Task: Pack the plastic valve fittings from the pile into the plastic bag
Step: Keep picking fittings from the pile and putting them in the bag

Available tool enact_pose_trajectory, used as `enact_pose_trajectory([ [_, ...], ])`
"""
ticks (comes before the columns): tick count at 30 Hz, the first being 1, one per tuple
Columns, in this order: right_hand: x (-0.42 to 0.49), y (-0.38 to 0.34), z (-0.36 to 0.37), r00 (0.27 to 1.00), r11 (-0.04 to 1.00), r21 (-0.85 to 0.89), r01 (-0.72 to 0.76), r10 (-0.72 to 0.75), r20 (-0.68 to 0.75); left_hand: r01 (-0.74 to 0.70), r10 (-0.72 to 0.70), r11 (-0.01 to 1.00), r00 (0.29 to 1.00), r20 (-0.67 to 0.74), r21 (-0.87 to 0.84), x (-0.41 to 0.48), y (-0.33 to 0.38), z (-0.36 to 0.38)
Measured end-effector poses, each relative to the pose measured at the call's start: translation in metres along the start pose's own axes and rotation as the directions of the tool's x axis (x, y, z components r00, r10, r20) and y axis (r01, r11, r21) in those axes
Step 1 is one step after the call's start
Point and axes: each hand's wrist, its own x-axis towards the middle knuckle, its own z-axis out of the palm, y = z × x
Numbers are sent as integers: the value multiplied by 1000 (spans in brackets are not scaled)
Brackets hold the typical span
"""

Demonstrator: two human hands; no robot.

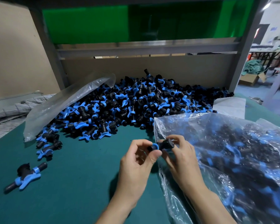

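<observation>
Nearest the camera, both forearms reached in over the green worktop, and the two hands met on a single valve fitting. The left hand pinched its blue-ringed end between thumb and curled fingers, while the right hand closed its fingers round the black body. The fitting was held clear of the worktop, just at the near-left edge of the plastic bag.

That bag lay slumped to the right, already well filled with black and blue parts. Its mouth looked slack and crumpled rather than held open. This seemed the main risk: with neither hand free to lift the film, the fitting could catch on the edge and drop outside. The blue handle might also snag the thin plastic. A bag this full could spill parts back out if it were nudged or tugged.

Off to the left, well apart from the hands, a couple of loose fittings lay by themselves and could easily be missed.

Further back, the pile spread wide across the worktop, with its near edge trailing forward on the left. An empty bag rested on its left slope. Behind the pile stood a cardboard board and a grey frame. Careless digging at the foot of the pile could send parts sliding toward the worktop's edge
</observation>
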Motion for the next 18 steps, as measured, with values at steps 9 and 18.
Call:
enact_pose_trajectory([
  [9, 0, 1, -1, 1000, 997, 77, -16, 15, 15, -81, 80, 987, 997, 10, 137, -1, 4, 1],
  [18, 1, -1, -4, 1000, 977, 212, -7, 3, 19, -308, 285, 913, 951, 122, 268, -4, 7, 5],
])
